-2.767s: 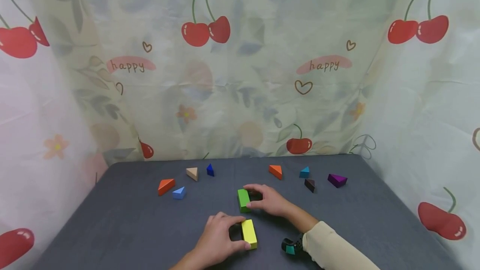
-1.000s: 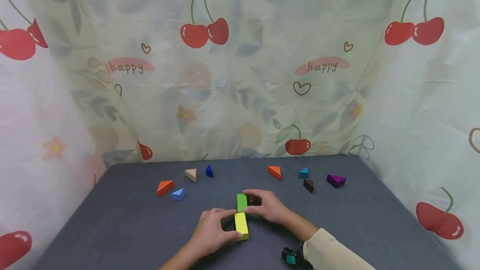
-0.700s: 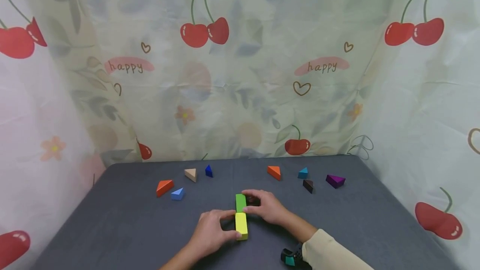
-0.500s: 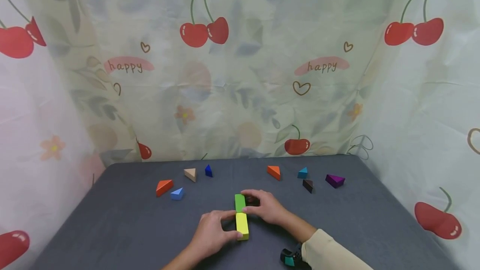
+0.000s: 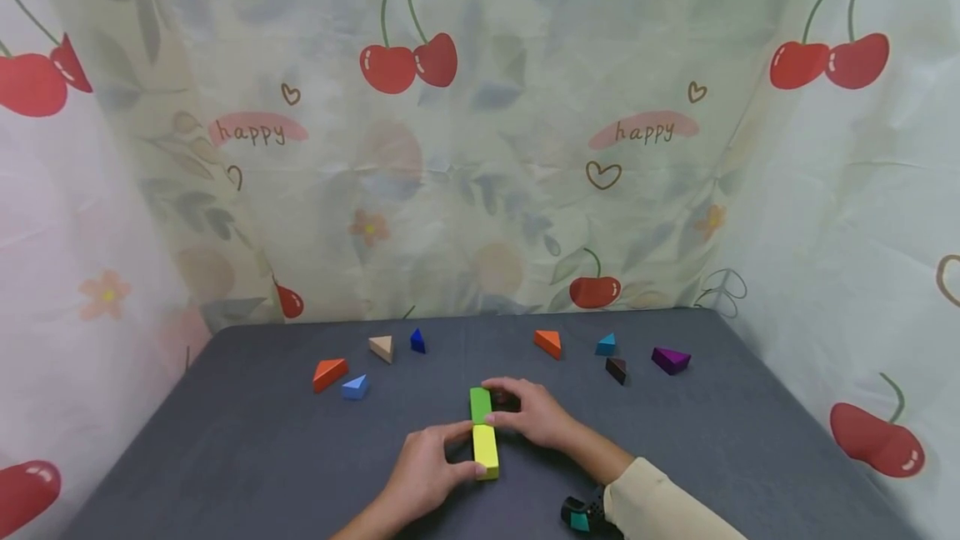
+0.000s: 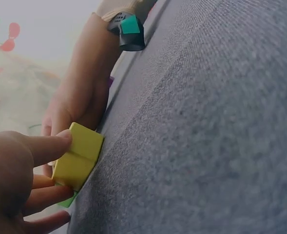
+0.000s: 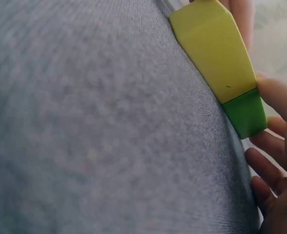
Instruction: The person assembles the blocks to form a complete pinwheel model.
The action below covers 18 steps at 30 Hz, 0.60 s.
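At the middle of the dark grey cloth, a yellow rectangular block and a green rectangular block lie end to end, the green one farther away. My left hand pinches the yellow block between thumb and fingers, thumb at its near end. On the green block, my right hand has its thumb and forefinger at the near and far ends. The right wrist view shows the end of the yellow block meeting the green block. In the left wrist view the yellow block hides most of the green one.
Triangular blocks lie farther back: orange, light blue, beige and dark blue at left; orange, teal, dark brown and purple at right. A cherry-print curtain encloses the table.
Since the earliest frame, the yellow block has moved away from me and slightly left until it met the green one. The green block has come slightly nearer. Lately both have barely moved.
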Each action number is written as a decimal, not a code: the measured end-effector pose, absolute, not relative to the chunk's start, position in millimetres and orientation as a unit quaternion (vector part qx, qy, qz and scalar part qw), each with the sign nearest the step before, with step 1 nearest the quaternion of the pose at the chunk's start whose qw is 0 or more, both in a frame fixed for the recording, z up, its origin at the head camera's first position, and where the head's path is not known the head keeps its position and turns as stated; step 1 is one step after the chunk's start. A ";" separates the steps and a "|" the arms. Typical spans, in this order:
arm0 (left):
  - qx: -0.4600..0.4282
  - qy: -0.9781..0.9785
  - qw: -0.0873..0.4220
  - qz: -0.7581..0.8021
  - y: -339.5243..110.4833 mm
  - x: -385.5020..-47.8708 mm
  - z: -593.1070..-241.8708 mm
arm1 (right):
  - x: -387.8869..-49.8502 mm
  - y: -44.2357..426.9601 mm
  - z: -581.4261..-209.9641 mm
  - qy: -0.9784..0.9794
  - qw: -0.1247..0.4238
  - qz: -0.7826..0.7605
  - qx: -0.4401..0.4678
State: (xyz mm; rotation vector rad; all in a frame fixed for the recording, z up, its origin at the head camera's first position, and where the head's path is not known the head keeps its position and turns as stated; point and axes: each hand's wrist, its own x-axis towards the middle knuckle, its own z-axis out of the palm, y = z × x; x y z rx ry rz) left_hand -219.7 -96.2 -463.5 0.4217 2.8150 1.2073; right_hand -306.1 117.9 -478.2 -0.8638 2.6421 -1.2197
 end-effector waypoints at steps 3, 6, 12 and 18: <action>0.151 0.917 0.014 0.368 -98.5 -219.6 -462.6 | -305.8 117.0 -477.7 0.870 0.053 -0.399 -0.285; 0.163 0.923 0.006 0.347 -99.6 -219.9 -461.4 | -305.0 117.8 -476.7 0.867 0.056 -0.403 -0.287; 0.158 0.930 -0.005 0.333 -100.3 -224.3 -461.8 | -304.6 120.6 -475.9 0.853 0.069 -0.433 -0.282; 0.208 0.921 -0.025 0.329 -100.6 -234.1 -466.7 | -303.8 121.8 -475.1 0.845 0.070 -0.446 -0.286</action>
